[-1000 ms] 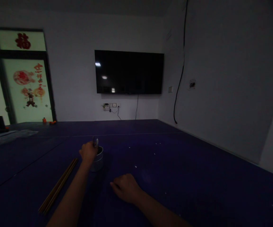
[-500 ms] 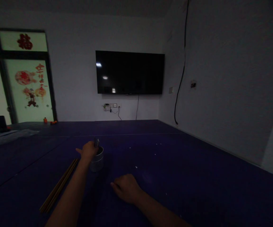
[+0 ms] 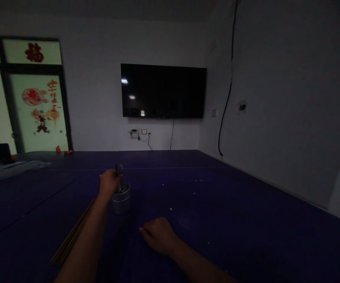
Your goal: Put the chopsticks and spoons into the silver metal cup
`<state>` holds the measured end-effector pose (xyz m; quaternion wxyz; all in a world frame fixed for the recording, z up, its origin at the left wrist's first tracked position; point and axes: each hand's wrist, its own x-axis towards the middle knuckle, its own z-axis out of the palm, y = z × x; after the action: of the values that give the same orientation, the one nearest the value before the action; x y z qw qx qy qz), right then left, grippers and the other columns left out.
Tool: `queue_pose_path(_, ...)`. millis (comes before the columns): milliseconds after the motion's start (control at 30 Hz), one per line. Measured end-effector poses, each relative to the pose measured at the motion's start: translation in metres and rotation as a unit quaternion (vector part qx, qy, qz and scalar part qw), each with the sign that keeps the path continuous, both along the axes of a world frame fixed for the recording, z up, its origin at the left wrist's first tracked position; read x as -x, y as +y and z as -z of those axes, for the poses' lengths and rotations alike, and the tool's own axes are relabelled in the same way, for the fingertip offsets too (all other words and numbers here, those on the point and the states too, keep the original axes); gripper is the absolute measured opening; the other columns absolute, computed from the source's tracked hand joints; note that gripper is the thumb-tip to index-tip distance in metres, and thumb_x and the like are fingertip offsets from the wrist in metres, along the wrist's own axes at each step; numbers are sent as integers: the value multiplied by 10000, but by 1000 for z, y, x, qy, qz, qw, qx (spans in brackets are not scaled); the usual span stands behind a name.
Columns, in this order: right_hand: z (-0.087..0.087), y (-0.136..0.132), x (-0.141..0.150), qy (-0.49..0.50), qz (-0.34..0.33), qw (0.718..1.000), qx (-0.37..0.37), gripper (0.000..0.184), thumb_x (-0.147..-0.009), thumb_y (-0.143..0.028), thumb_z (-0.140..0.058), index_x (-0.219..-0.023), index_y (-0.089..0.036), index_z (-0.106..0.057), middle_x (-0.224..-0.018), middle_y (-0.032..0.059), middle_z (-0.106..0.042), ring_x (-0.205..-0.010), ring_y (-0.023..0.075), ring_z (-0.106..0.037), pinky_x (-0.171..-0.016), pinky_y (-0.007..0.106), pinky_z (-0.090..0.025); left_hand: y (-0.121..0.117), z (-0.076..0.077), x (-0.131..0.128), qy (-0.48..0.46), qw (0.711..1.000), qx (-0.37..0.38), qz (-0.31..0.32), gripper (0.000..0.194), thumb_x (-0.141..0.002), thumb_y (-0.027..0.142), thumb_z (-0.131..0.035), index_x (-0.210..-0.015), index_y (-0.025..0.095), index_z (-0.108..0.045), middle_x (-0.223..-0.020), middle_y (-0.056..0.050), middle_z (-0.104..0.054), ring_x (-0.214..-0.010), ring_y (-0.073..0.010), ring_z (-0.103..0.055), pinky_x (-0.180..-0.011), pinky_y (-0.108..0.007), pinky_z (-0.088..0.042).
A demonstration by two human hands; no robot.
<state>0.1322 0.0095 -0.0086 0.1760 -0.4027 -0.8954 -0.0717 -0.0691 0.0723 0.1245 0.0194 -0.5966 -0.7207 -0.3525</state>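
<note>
A grey cylindrical canister (image 3: 121,203) stands upright on the dark blue-purple table. Over its rim, my left hand (image 3: 109,183) is closed around a bunch of slim metal utensils (image 3: 120,173); their upper ends poke above my fingers and the lower parts reach down into the canister. Their exact kind is too dark to make out. Beside my left forearm lies a bundle of thin brown sticks (image 3: 73,236), partly covered by the arm. My right hand (image 3: 158,235) rests on the table in a loose fist, right of the canister, with nothing visible in it.
Small white scraps (image 3: 170,209) dot the table (image 3: 231,212). At the far left are clear plastic sheeting (image 3: 25,168), a dark box-like object (image 3: 2,152) and small orange items (image 3: 58,149). A television (image 3: 163,91) hangs on the back wall, and a black cable (image 3: 227,98) runs down the right wall.
My left hand has risen, and the metal utensils now show higher above the canister's rim. Its spread finger has drawn in. My right hand keeps its place.
</note>
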Motion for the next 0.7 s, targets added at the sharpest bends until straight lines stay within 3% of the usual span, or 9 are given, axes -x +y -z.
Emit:
queue_pose_path(200, -3, -2, 1, -11, 10, 1000, 16, 365, -900, -360, -355, -750, -176, -633, -755, 39, -692, -651, 142, -631, -540, 218, -345, -36, -35, 18, -82, 980, -178, -19, 264, -755, 302, -513, -923, 146, -643, -918, -51, -682, -829, -180, -622, -724, -236, -454)
queue_pose_path(333, -2, -1, 1, -20, 21, 999, 25, 373, -903, -373, -343, -775, -183, -638, -756, 46, -689, -666, 144, -632, -557, 213, -358, -63, -49, 44, -69, 973, -200, -88, 280, -751, 324, -499, -914, 136, -628, -883, -55, -675, -821, -193, -624, -714, -266, -473)
queue_pose_path(433, -2, -1, 1, -19, 16, 999, 27, 374, -908, -370, -332, -799, -187, -639, -771, 44, -688, -689, 143, -632, -572, 213, -362, -70, -48, 68, 17, 977, -133, -167, 188, -741, 293, -508, -822, 159, -612, -839, -69, -671, -836, -239, -621, -713, -318, -483)
queue_pose_path(500, -3, -1, 2, -15, 15, 999, 27, 379, -912, -369, -325, -797, -184, -636, -773, 43, -686, -699, 144, -632, -573, 216, -358, -67, -42, 83, 60, 981, -38, -179, 113, -730, 245, -518, -720, 162, -593, -822, -93, -667, -857, -276, -618, -697, -337, -488)
queue_pose_path(600, -4, -1, 2, -15, 16, 999, 36, 382, -914, -363, -323, -788, -182, -635, -770, 42, -685, -692, 140, -628, -570, 220, -350, -53, -26, 100, 33, 980, 154, -125, 112, -674, 129, -571, -566, 147, -543, -723, -77, -657, -859, -266, -626, -704, -313, -486)
queue_pose_path(700, -3, -1, 2, -19, 16, 999, 42, 381, -915, -360, -322, -789, -182, -633, -766, 43, -684, -689, 138, -624, -572, 222, -344, -35, -4, 106, -34, 965, 253, -62, 198, -660, 81, -583, -483, 128, -507, -564, -62, -626, -690, -230, -647, -619, -293, -495)
